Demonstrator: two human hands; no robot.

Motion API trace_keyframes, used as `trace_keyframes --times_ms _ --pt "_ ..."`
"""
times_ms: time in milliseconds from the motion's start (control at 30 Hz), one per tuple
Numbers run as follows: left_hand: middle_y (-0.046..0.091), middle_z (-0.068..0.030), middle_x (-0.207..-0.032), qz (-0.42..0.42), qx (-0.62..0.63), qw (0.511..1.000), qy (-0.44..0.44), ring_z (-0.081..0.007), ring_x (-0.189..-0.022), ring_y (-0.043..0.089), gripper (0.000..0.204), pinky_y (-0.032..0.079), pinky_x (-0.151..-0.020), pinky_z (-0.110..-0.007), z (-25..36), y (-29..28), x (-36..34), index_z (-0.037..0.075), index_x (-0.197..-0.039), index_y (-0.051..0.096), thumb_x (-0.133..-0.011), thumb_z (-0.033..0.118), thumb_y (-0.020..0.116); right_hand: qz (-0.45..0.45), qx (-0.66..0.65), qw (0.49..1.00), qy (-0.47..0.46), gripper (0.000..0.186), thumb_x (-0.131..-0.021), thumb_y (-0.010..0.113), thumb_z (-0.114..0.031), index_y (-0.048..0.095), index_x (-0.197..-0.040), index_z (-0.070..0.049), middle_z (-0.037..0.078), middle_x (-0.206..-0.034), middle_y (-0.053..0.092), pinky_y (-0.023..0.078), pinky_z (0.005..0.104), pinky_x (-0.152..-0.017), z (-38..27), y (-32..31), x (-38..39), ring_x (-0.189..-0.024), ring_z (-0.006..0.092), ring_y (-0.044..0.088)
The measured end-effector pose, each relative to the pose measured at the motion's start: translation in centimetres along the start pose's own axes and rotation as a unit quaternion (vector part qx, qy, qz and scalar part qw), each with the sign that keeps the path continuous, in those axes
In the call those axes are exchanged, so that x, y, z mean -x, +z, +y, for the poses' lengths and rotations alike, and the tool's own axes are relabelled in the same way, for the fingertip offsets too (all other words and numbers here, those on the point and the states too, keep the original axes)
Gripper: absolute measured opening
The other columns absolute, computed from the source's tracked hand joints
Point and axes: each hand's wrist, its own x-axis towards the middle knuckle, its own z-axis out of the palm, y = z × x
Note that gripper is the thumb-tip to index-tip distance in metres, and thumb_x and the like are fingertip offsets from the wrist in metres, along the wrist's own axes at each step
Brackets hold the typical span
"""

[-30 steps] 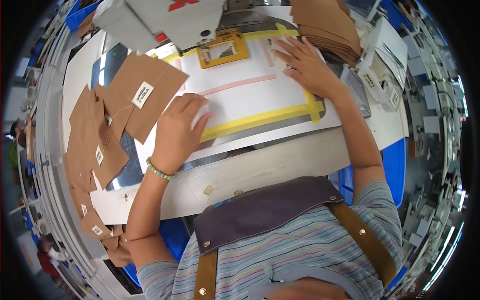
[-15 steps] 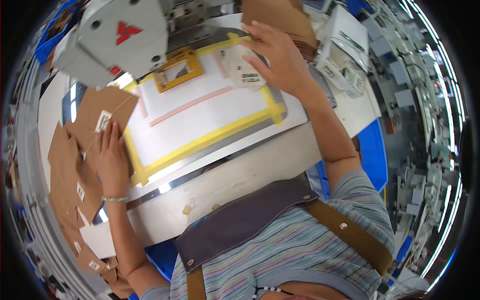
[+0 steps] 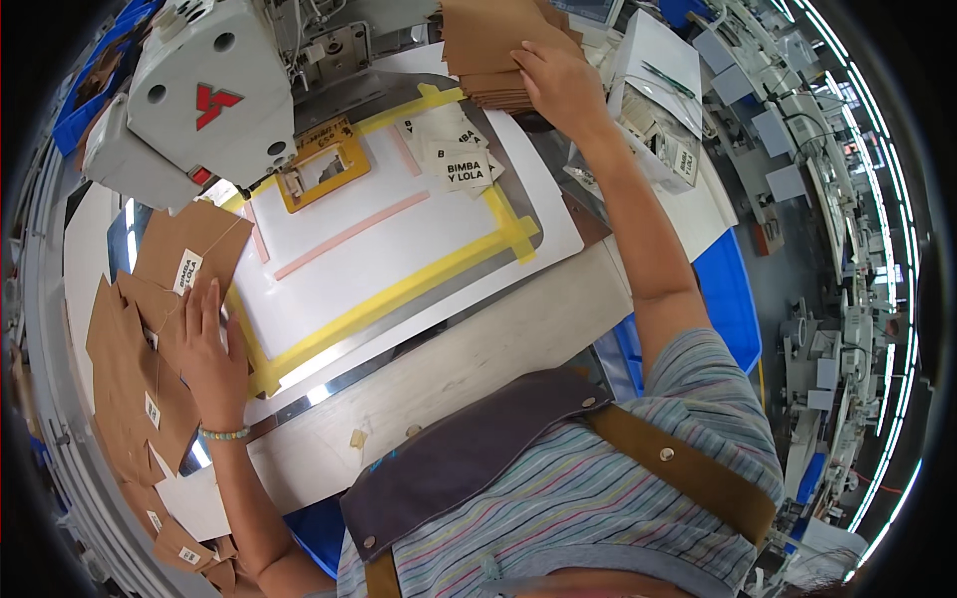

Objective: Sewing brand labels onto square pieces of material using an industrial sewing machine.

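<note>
My left hand (image 3: pixel 213 351) lies flat with fingers outstretched on brown fabric pieces (image 3: pixel 150 364) at the left. A white label (image 3: pixel 186 270) with dark print sits on the top piece, just beyond the fingertips, and a thread trails across the pieces. At the far right, my right hand (image 3: pixel 564 88) has its bent fingers on the upper piece of a stack of brown pieces (image 3: pixel 488 45). How firmly they grip it is partly hidden. Loose white labels (image 3: pixel 464 167) lie on the white template sheet (image 3: pixel 349 239), near that stack.
A sewing machine head (image 3: pixel 204 85) stands at the far left above a yellow frame clamp (image 3: pixel 324 171). Yellow tape (image 3: pixel 399 289) edges the sheet. A white box (image 3: pixel 660 130) holds more labels, with tweezers (image 3: pixel 668 80) on top. A blue bin (image 3: pixel 728 299) is at the right.
My right hand has moved from above the loose labels to the brown stack, its fingers now bent onto it. More labels show on the sheet. My left hand stays on the left pieces.
</note>
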Motion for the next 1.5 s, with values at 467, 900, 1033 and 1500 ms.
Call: trace_keyframes --times_ms 467,900,1033,1500 --pt "0.046 -0.0189 -0.168 0.025 0.204 0.947 0.247 -0.0431 -0.154 0.042 0.062 0.039 -0.123 -0.052 21.4 5.5 -10.8 0.011 -0.156 0.055 -0.098 0.021 0.076 0.02 -0.072 0.994 0.077 0.022 -0.097 0.068 -0.015 0.076 -0.118 -0.01 0.013 -0.11 0.079 0.061 0.0467 -0.084 -1.2 0.3 -4.2 -0.099 0.0374 0.075" --pt "0.066 -0.0141 -0.135 0.087 0.135 0.949 0.272 -0.0332 -0.117 0.064 0.044 0.056 -0.096 -0.042 20.0 7.0 -14.1 0.001 -0.13 0.063 -0.09 0.013 0.077 -0.026 -0.073 0.959 -0.271 0.027 -0.089 0.071 -0.007 0.076 -0.115 -0.01 0.001 -0.128 0.077 0.057 0.0382 -0.106 -4.9 0.0 -4.2 -0.13 0.0231 0.069" --pt "0.067 -0.014 -0.131 0.123 0.12 0.96 0.222 -0.0329 -0.112 0.064 0.047 0.056 -0.096 -0.043 19.7 7.5 -16.3 0.001 -0.129 0.062 -0.087 0.012 0.078 -0.022 -0.14 0.959 -0.246 0.024 -0.088 0.069 -0.003 0.074 -0.111 -0.009 0.001 -0.121 0.076 0.058 0.0388 -0.102 -6.4 -0.5 -4.5 -0.123 0.025 0.07" --pt "0.072 -0.008 -0.099 0.07 0.023 0.96 0.27 -0.0264 -0.102 0.065 0.021 0.056 -0.09 -0.038 16.7 8.5 -15.6 0.004 -0.102 0.072 -0.082 0.009 0.071 0.0 -0.084 0.968 -0.236 0.021 -0.086 0.071 -0.005 0.076 -0.105 -0.012 0.001 -0.114 0.078 0.057 0.0374 -0.105 -5.4 -3.0 -4.1 -0.118 0.0209 0.072"
